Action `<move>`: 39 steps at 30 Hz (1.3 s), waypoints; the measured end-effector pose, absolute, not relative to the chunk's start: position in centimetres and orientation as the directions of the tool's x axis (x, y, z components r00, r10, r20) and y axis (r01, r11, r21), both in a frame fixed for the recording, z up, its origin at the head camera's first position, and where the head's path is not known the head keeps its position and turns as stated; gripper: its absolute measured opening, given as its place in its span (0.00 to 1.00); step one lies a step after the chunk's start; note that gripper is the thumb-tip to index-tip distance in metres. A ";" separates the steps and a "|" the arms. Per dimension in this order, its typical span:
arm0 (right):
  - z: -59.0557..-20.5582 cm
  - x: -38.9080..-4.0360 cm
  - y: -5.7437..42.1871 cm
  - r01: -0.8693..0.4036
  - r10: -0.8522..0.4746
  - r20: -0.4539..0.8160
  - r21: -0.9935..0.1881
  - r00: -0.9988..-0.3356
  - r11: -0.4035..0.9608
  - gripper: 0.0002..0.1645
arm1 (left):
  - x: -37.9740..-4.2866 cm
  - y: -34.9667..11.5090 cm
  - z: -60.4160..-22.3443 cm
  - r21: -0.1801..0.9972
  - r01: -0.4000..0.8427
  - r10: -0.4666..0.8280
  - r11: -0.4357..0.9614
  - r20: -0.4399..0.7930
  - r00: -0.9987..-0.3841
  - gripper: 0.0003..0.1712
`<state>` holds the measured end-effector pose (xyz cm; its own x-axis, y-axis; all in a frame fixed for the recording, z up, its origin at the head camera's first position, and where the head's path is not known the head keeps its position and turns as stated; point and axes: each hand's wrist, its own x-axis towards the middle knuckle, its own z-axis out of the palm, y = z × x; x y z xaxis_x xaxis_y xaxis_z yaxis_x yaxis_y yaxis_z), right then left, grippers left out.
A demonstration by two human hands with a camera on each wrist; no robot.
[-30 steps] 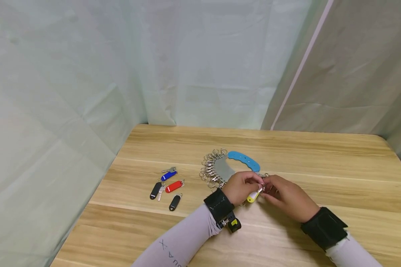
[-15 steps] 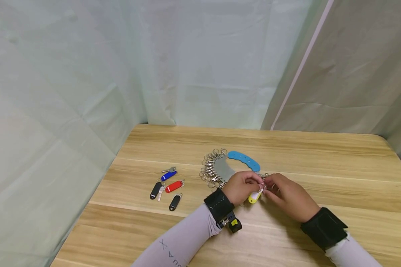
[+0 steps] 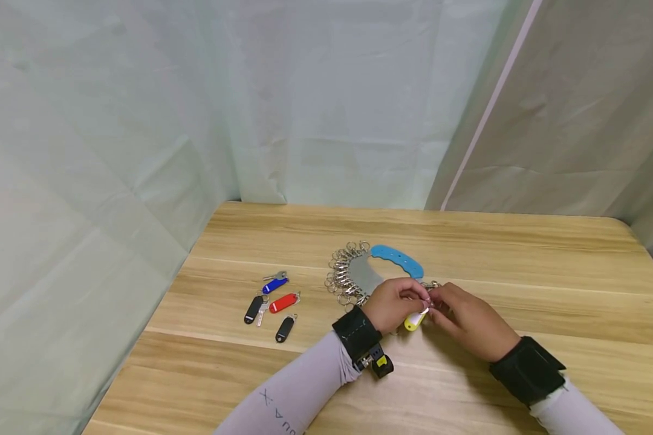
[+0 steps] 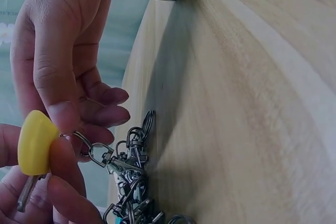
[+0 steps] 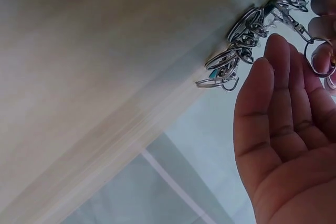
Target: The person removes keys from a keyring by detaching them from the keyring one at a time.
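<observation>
My left hand [image 3: 392, 308] pinches a yellow key tag [image 3: 412, 321] with a white label. In the left wrist view a key [image 4: 26, 195] hangs below that tag. With thumb and fingertips, my right hand [image 3: 473, 320] pinches at a metal split ring [image 5: 306, 60], linked to a swivel clasp [image 5: 300, 31]. The clasp belongs to a key holder with a grey curved plate [image 3: 363, 275], a blue handle [image 3: 397, 260] and several clasps with rings along its edge. My hands cover the plate's near end. The fingertips' exact grip is partly hidden.
Left of the holder lie a blue key tag [image 3: 275, 285] with a key, a red key tag [image 3: 283, 302], a black key tag [image 3: 253, 310] with a key, and another black key tag [image 3: 285, 329]. The wooden table [image 3: 577, 272] ends at a pale curtain [image 3: 332, 121].
Between my hands, the yellow key tag has swung slightly downward and to the right over the last second. Both hands stay nearly in place, and the loose tags have not moved.
</observation>
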<state>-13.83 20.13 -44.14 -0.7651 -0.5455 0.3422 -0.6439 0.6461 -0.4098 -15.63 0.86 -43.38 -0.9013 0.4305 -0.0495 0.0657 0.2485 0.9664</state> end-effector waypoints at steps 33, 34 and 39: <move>-44.0 -13.7 20.1 -0.598 -0.499 0.330 -0.443 -0.801 0.667 0.14 | -15.5 1.2 -43.4 0.989 -0.041 0.427 0.143 -0.099 -0.899 0.03; -44.0 -13.7 20.1 -0.601 -0.500 0.332 -0.443 -0.800 0.666 0.14 | -15.5 1.2 -43.4 0.989 -0.040 0.426 0.145 -0.098 -0.900 0.03; -44.0 -13.8 20.0 -0.612 -0.504 0.348 -0.446 -0.791 0.653 0.15 | -15.7 1.0 -43.4 0.984 -0.016 0.412 0.176 -0.088 -0.907 0.04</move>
<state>-13.76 20.04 -44.00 -0.7906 -0.5038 0.3481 -0.6124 0.6526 -0.4462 -15.67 0.99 -43.38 -0.9068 0.4123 -0.0882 -0.0158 0.1757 0.9843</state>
